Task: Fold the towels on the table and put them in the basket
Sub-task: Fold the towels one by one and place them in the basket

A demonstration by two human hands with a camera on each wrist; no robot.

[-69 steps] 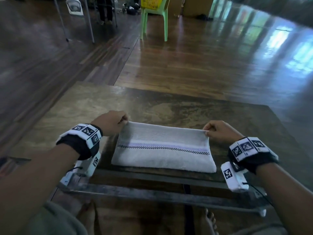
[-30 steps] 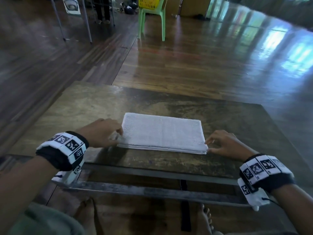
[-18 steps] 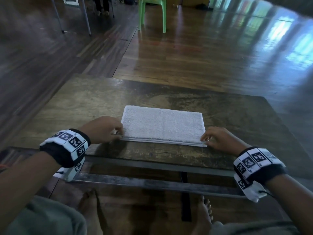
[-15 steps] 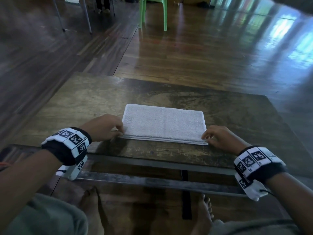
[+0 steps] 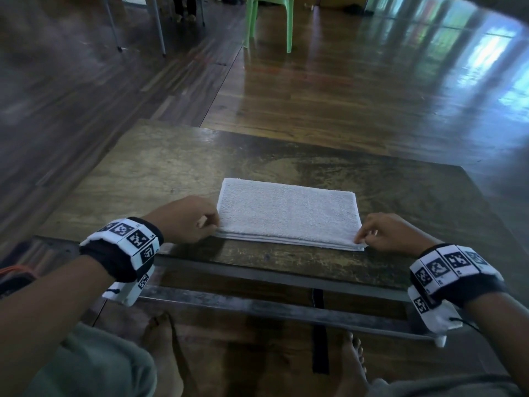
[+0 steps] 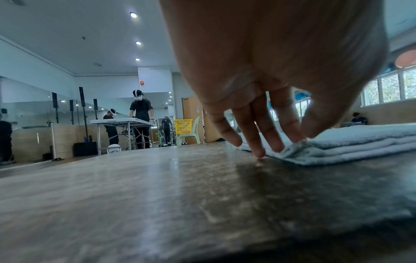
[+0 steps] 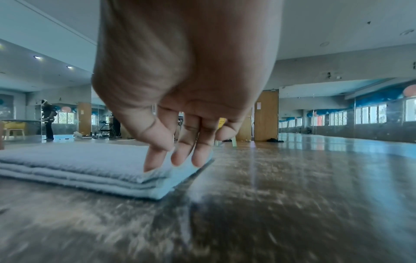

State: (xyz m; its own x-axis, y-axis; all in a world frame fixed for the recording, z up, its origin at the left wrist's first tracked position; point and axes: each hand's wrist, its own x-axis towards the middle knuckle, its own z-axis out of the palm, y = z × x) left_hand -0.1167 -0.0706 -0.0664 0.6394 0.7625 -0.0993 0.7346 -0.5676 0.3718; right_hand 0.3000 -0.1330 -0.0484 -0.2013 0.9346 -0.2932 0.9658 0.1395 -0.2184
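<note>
A white towel [image 5: 286, 216] lies folded in several layers on the dark wooden table [image 5: 171, 173], long side toward me. My left hand [image 5: 210, 224] pinches its near left corner; in the left wrist view the thumb and fingers [image 6: 290, 142] bunch the cloth [image 6: 349, 142] there. At the near right corner my right hand [image 5: 361, 238] has thumb and fingertips [image 7: 149, 165] down on the top layers of the towel [image 7: 67, 160]. The yellow basket [image 6: 183, 126] stands on a pale green chair [image 6: 191, 135] far across the room.
The table's metal frame bar [image 5: 272, 305] runs below its near edge, with my bare feet under it. Green chair legs [image 5: 269, 24] stand on the glossy wooden floor beyond. Other people work at a folding table [image 6: 121, 122] in the distance.
The far edge was brought over to the near edge, hiding the striped band and halving the towel. Since then both hands have stayed at the near corners; my view has tilted downward.
</note>
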